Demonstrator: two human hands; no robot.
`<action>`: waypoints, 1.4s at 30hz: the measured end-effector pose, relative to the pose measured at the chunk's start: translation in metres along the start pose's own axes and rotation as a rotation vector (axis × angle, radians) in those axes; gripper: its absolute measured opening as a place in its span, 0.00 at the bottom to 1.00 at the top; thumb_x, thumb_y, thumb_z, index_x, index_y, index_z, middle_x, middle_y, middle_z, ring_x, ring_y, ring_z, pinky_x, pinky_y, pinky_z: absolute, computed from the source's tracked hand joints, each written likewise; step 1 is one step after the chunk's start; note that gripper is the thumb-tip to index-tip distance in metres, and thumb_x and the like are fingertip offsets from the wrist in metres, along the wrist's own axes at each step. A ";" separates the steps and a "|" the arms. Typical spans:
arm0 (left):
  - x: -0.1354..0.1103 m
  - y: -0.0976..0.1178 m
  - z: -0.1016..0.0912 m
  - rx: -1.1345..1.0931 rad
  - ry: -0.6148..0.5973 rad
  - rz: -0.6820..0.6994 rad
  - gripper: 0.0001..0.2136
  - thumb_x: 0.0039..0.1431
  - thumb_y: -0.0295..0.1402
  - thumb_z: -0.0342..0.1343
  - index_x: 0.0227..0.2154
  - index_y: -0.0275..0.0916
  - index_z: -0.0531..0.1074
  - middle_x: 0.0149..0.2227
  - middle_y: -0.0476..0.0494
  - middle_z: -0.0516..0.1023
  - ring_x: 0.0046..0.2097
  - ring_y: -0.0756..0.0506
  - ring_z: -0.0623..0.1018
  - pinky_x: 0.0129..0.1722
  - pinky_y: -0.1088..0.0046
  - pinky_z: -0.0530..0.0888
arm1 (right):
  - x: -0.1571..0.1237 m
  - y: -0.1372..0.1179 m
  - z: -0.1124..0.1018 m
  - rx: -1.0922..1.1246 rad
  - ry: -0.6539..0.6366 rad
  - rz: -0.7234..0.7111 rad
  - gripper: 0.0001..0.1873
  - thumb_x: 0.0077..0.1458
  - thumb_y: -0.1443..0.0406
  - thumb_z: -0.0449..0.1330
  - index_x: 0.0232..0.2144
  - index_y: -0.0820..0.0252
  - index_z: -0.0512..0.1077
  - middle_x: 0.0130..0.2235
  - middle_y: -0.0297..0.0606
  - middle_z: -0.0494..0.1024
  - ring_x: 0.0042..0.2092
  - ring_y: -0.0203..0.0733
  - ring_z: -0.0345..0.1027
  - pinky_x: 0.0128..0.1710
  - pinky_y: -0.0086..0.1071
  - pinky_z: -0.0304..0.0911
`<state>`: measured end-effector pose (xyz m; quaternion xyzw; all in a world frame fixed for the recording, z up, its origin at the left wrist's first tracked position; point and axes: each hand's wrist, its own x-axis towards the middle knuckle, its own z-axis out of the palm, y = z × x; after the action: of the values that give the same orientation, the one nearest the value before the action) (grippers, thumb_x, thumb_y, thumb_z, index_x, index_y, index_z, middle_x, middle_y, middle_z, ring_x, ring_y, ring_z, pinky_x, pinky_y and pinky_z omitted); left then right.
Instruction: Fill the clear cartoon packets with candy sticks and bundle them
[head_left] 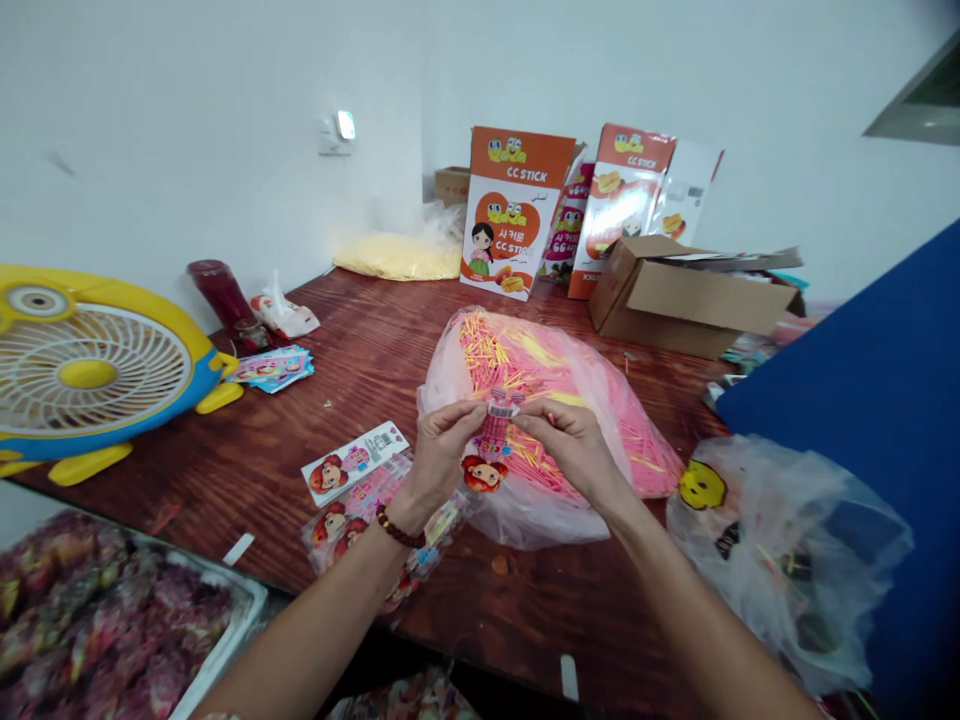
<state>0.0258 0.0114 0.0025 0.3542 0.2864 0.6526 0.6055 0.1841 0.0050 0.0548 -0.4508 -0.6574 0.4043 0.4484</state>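
Note:
My left hand (448,440) and my right hand (574,440) pinch the two sides of a small clear printed packet (487,465) between thumbs and forefingers. A barcode shows at its top and a red-haired cartoon figure at its lower end. Behind the packet, a big clear plastic bag (600,375) lies open, full of thin pink and yellow sticks (536,345). Left of my left wrist, which wears a beaded bracelet (400,530), lie a white printed card (354,463) and several clear packets (330,530) with the same cartoon figure.
A yellow and blue fan (90,370) stands at the left, beside tissues (285,315) and a dark red bottle (221,295). Orange-white cartons (517,215) and an open cardboard box (690,305) stand behind. A plastic bag (810,550) hangs at the right; a bin of wrapped pieces (112,620) sits lower left.

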 end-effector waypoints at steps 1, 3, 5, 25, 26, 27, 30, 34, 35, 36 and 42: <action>-0.001 0.001 -0.002 -0.010 0.004 -0.009 0.08 0.46 0.34 0.69 0.31 0.39 0.83 0.34 0.47 0.83 0.36 0.50 0.77 0.42 0.74 0.72 | 0.001 0.000 0.001 0.025 0.008 0.022 0.11 0.50 0.58 0.63 0.23 0.59 0.73 0.22 0.29 0.64 0.25 0.33 0.54 0.26 0.29 0.53; -0.002 0.004 -0.008 0.007 -0.040 -0.068 0.11 0.46 0.34 0.70 0.34 0.39 0.82 0.35 0.47 0.82 0.37 0.50 0.77 0.42 0.74 0.71 | 0.001 0.001 0.004 0.081 0.019 0.063 0.11 0.49 0.58 0.63 0.24 0.58 0.73 0.21 0.28 0.63 0.24 0.32 0.53 0.26 0.29 0.52; -0.004 0.009 -0.013 0.089 -0.148 -0.167 0.12 0.46 0.34 0.69 0.35 0.38 0.81 0.34 0.47 0.82 0.35 0.50 0.76 0.40 0.74 0.71 | 0.002 0.004 0.009 0.128 0.024 0.086 0.11 0.48 0.57 0.64 0.24 0.58 0.73 0.20 0.27 0.62 0.24 0.32 0.52 0.25 0.29 0.51; -0.019 0.017 -0.028 0.527 -0.176 -0.069 0.10 0.51 0.37 0.65 0.25 0.35 0.78 0.25 0.49 0.75 0.28 0.50 0.70 0.30 0.74 0.66 | 0.019 -0.012 -0.006 -0.432 -0.146 -0.134 0.15 0.59 0.57 0.56 0.26 0.59 0.75 0.22 0.31 0.69 0.25 0.34 0.58 0.26 0.30 0.50; -0.020 0.016 -0.029 0.538 -0.171 -0.062 0.09 0.51 0.37 0.65 0.25 0.35 0.79 0.25 0.49 0.75 0.28 0.50 0.70 0.30 0.74 0.66 | 0.020 -0.013 -0.007 -0.473 -0.153 -0.124 0.16 0.59 0.57 0.56 0.24 0.59 0.75 0.21 0.31 0.68 0.24 0.34 0.57 0.25 0.30 0.49; -0.021 0.015 -0.029 0.545 -0.169 -0.058 0.09 0.51 0.37 0.65 0.25 0.35 0.79 0.25 0.49 0.75 0.28 0.50 0.70 0.30 0.74 0.66 | 0.022 -0.014 -0.009 -0.508 -0.163 -0.110 0.17 0.58 0.57 0.57 0.22 0.59 0.74 0.20 0.31 0.68 0.23 0.33 0.56 0.25 0.30 0.48; -0.023 0.012 -0.030 0.550 -0.175 -0.060 0.08 0.52 0.36 0.64 0.25 0.36 0.79 0.25 0.49 0.76 0.28 0.50 0.70 0.30 0.75 0.65 | 0.028 -0.016 -0.014 -0.568 -0.245 -0.069 0.15 0.55 0.59 0.60 0.21 0.58 0.75 0.20 0.33 0.70 0.22 0.33 0.56 0.24 0.30 0.47; -0.021 0.009 -0.029 0.555 -0.153 -0.083 0.08 0.51 0.35 0.65 0.24 0.35 0.79 0.24 0.49 0.75 0.28 0.50 0.70 0.29 0.75 0.64 | 0.034 -0.017 -0.015 -0.613 -0.345 -0.041 0.06 0.49 0.63 0.63 0.23 0.57 0.77 0.22 0.32 0.72 0.23 0.32 0.57 0.24 0.29 0.47; -0.021 0.009 -0.029 0.553 -0.149 -0.098 0.08 0.50 0.36 0.65 0.24 0.35 0.79 0.24 0.49 0.75 0.27 0.50 0.70 0.29 0.75 0.64 | 0.034 -0.017 -0.014 -0.612 -0.353 -0.039 0.05 0.49 0.64 0.64 0.23 0.57 0.77 0.22 0.31 0.72 0.23 0.32 0.56 0.24 0.29 0.47; -0.020 0.009 -0.030 0.546 -0.149 -0.117 0.08 0.50 0.36 0.65 0.25 0.35 0.79 0.24 0.49 0.76 0.27 0.50 0.70 0.29 0.75 0.64 | 0.034 -0.017 -0.012 -0.596 -0.360 -0.036 0.05 0.48 0.64 0.63 0.23 0.58 0.76 0.22 0.30 0.71 0.23 0.32 0.56 0.24 0.28 0.48; -0.019 0.010 -0.035 0.568 -0.177 -0.130 0.08 0.51 0.36 0.65 0.27 0.35 0.81 0.25 0.48 0.77 0.27 0.50 0.71 0.29 0.75 0.65 | 0.031 -0.008 -0.006 -0.343 -0.359 0.032 0.11 0.52 0.62 0.58 0.23 0.61 0.75 0.21 0.30 0.69 0.23 0.31 0.55 0.24 0.28 0.50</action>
<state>-0.0075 -0.0068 -0.0121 0.5457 0.4259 0.4729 0.5452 0.1824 0.0335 0.0710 -0.4517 -0.7782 0.3676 0.2350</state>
